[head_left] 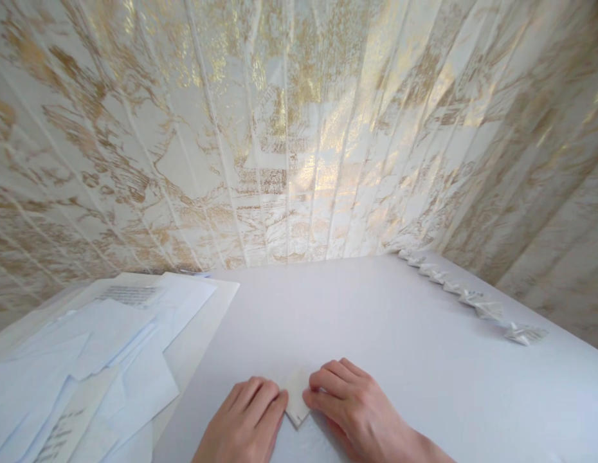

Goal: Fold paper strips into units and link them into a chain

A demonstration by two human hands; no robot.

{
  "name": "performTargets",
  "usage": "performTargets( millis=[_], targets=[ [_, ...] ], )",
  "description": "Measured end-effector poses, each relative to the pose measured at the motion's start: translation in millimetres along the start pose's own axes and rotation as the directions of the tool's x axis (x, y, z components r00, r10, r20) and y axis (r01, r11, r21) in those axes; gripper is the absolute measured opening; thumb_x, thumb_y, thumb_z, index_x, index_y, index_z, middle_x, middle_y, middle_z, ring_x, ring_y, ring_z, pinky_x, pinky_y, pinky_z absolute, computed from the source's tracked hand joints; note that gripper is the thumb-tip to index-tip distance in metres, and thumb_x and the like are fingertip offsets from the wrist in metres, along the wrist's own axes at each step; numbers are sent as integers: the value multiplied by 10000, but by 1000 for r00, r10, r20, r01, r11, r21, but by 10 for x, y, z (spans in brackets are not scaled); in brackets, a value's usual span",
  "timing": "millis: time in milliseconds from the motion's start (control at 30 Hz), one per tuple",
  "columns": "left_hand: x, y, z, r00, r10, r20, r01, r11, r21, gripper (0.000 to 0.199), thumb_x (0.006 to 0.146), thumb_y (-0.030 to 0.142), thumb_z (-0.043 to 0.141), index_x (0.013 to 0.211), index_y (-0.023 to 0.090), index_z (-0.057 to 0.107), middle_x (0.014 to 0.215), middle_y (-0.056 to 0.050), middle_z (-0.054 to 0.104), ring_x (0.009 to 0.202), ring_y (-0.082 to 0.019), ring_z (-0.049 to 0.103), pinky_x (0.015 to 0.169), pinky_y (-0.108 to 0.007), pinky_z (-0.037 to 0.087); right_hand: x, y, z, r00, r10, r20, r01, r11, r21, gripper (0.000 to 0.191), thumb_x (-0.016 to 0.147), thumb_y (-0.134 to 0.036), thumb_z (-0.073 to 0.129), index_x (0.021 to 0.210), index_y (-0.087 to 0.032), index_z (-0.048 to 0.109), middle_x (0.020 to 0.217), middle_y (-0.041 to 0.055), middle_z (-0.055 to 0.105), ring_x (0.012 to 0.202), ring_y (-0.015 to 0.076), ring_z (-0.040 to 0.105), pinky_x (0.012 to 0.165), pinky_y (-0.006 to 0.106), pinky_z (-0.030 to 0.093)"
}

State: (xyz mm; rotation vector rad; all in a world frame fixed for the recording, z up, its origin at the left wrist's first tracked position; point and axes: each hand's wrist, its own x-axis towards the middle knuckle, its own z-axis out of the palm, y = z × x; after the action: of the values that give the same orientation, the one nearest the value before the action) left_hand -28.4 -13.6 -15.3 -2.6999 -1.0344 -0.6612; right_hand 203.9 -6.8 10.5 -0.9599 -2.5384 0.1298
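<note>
A small folded piece of white paper [298,399] lies at the near middle of the white table, one pointed corner turned toward me. My left hand [251,415] grips its left edge, the fingers bent and pressed together. On the opposite edge, my right hand [354,405] pinches the paper between thumb and fingers. Both hands rest low over the tabletop, and the undersides of the fingers are hidden.
Loose sheets of paper [120,334], some printed, overlap in a pile on the left. Several folded paper pieces [485,305] stand in a row along the table's right edge. A gold-patterned wall covering [280,161] rises behind the white table [376,321].
</note>
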Motion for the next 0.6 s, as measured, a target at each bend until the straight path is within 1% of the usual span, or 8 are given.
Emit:
performTargets(
  millis=[67,167,267,333,400,467,533,600],
  targets=[
    [-36,8,24,997,40,-70,-34,996,83,329,991,145,321,1108,165,628,941,-41,673,860,-202,609,774,-320,491,25,-23,2,999,36,5,-36,999,15,149,939,-109,502,997,-202,603,896,32,636,785,173,534,719,290,401],
    [-31,45,43,982,39,-185,-7,986,169,396,996,122,268,1041,153,661,975,-52,696,894,-200,615,800,-323,466,90,-68,40,990,144,4,-144,990,3,159,917,-127,545,1052,-190,599,903,42,620,807,194,531,736,303,414],
    [8,90,39,979,84,-186,-43,975,216,356,983,108,318,1057,139,665,1087,-45,712,961,-192,619,833,-313,453,141,-106,92,982,191,5,-190,979,-74,233,877,-142,612,1105,-188,590,933,45,622,847,219,527,762,325,409],
    [20,111,33,975,100,-196,-54,972,229,390,991,100,284,1048,145,667,1080,-35,723,940,-182,626,826,-314,452,151,-118,113,984,177,14,-174,976,-133,273,873,-136,611,1140,-185,574,958,50,621,862,227,523,772,337,398],
    [17,121,26,977,67,-204,-22,976,216,437,1004,111,235,1033,166,667,1051,-30,732,912,-179,633,811,-320,459,150,-122,118,985,171,28,-164,971,-173,330,877,-120,596,1196,-190,549,974,50,616,858,226,519,769,341,385],
    [3,120,16,984,41,-174,-6,980,197,415,1000,129,251,1048,181,660,1057,-25,732,910,-183,638,808,-321,471,148,-122,117,984,170,45,-159,970,-186,380,876,-112,593,1239,-204,527,976,45,611,848,223,515,759,344,376],
    [-15,108,3,994,49,-94,-29,979,200,341,974,140,329,1110,181,639,1098,-24,725,941,-190,642,823,-316,486,153,-128,122,984,169,51,-156,967,-201,381,876,-112,593,1240,-205,530,968,43,611,845,227,515,752,353,370],
    [-36,94,1,998,64,-9,-60,973,221,320,931,131,401,1167,173,612,1143,-30,714,975,-203,646,834,-319,500,165,-143,138,985,168,37,-155,961,-228,363,879,-120,595,1231,-187,539,971,48,617,858,234,518,761,369,367]
  ],
)
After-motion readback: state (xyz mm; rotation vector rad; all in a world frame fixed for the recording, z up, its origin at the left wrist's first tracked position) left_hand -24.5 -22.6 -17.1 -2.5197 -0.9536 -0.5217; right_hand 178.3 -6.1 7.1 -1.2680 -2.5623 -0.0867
